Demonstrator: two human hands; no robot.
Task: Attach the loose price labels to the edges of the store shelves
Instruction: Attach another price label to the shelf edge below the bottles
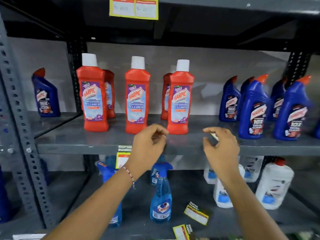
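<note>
My left hand (pixel 149 144) hovers in front of the grey middle shelf edge (pixel 78 148), thumb and forefinger pinched together with nothing visible between them. My right hand (pixel 220 149) is level with it to the right, fingers curled around a small pale scrap that looks like a price label (pixel 214 136); most of it is hidden. A yellow-bordered label (pixel 122 157) hangs from the middle shelf edge, partly behind my left wrist. Two loose labels (pixel 197 214) (pixel 181 232) lie on the lower shelf. A double label (pixel 134 7) is fixed to the top shelf edge.
Red cleaner bottles (pixel 136 97) stand on the middle shelf just behind my hands, with blue bottles (pixel 252 108) to the right and one (pixel 45 94) far left. Blue spray bottles (pixel 161 196) and white jugs (pixel 273 186) fill the lower shelf. A perforated upright (pixel 19 118) borders the left.
</note>
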